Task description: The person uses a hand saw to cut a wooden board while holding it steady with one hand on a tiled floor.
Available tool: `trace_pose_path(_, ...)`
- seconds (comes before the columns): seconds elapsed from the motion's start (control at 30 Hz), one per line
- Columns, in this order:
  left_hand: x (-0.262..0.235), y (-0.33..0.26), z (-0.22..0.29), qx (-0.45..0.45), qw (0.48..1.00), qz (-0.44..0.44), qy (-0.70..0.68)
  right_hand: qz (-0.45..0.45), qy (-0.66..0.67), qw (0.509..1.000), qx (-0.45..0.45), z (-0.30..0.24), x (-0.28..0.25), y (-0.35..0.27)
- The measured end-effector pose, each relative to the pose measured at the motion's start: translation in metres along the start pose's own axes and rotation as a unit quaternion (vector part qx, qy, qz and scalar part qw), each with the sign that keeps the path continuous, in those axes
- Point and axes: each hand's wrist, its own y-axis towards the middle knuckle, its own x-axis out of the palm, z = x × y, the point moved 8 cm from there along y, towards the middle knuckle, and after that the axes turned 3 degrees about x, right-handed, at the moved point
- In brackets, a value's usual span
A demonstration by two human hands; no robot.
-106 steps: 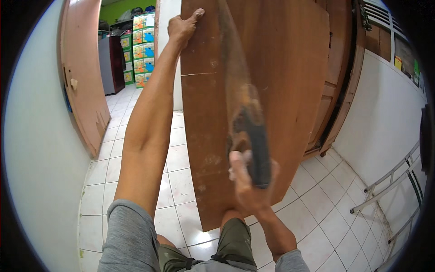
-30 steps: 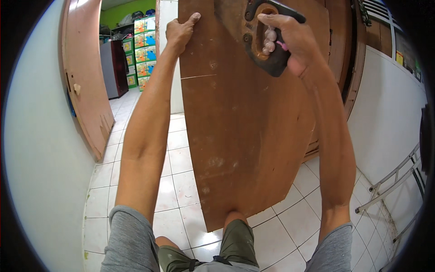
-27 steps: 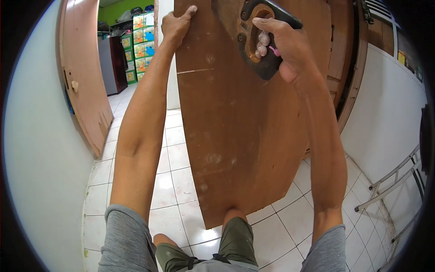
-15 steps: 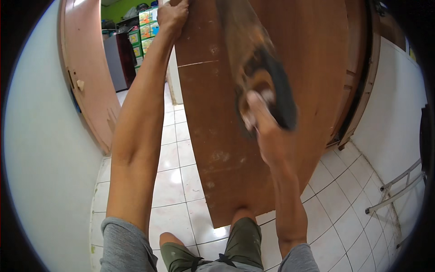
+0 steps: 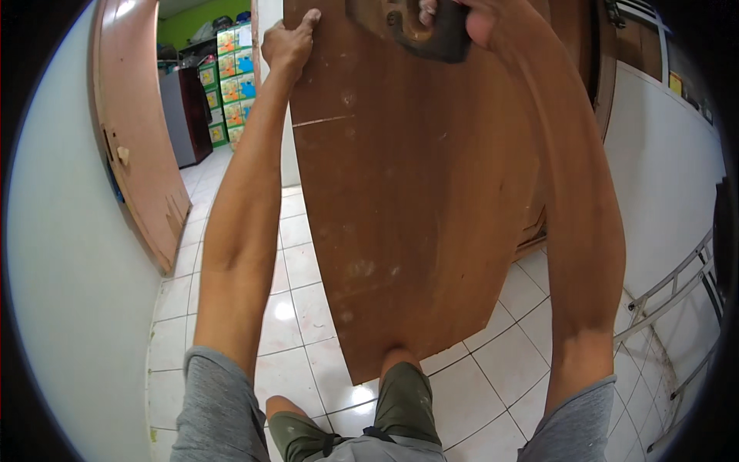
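Observation:
A large brown wooden panel (image 5: 400, 200) stands tilted in front of me, its lower end against my knee. At its upper left edge, my left hand (image 5: 289, 48) is closed on the board, thumb on the face. My right hand (image 5: 477, 19) is wrapped around the dark handle of a handsaw (image 5: 431, 48), held over the panel's upper part. Most of the saw blade lies beyond the top of the picture, so I cannot tell whether its teeth touch the wood. A short pale line crosses the panel's left side below my left hand.
To the left are a white wall (image 5: 69, 231) and an open pinkish door (image 5: 142, 138). Beyond the doorway stand a dark cabinet (image 5: 183, 115) and stacked patterned boxes (image 5: 235, 69). A metal folding frame (image 5: 670, 292) leans at the right wall. White tiles (image 5: 300, 308) cover the floor.
My right hand has swung the saw up and away from me, from the panel's middle to near its top. My left hand stays on the left edge, slightly lower in view.

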Motion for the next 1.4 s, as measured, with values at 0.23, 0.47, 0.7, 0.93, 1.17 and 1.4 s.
trace_pose_path(0.23, -0.006, -0.004, 0.017, 0.016, 0.999, 0.0, 0.034, -0.007, 0.018, 1.0, 0.0, 0.011, -0.013, 0.017)
trace_pose_path(0.47, -0.011, -0.016, 0.028, 0.008, 0.999, 0.012, 0.031, 0.01, 0.015, 1.0, -0.014, 0.023, -0.022, 0.034)
trace_pose_path(0.7, -0.004, -0.01, 0.006, 0.011, 1.0, 0.013, 0.009, -0.017, 0.002, 0.998, 0.058, -0.004, 0.002, 0.046)
trace_pose_path(0.93, 0.004, -0.005, -0.005, -0.021, 0.994, -0.039, -0.102, 0.085, 0.049, 0.995, -0.027, 0.114, 0.016, -0.048)
trace_pose_path(1.17, -0.013, -0.016, 0.019, 0.007, 1.0, 0.011, -0.012, 0.106, 0.102, 0.989, 0.031, 0.107, -0.005, -0.076)
trace_pose_path(1.4, 0.014, -0.019, 0.016, -0.024, 0.995, -0.036, -0.089, 0.042, 0.117, 0.991, 0.041, 0.144, -0.028, -0.074)
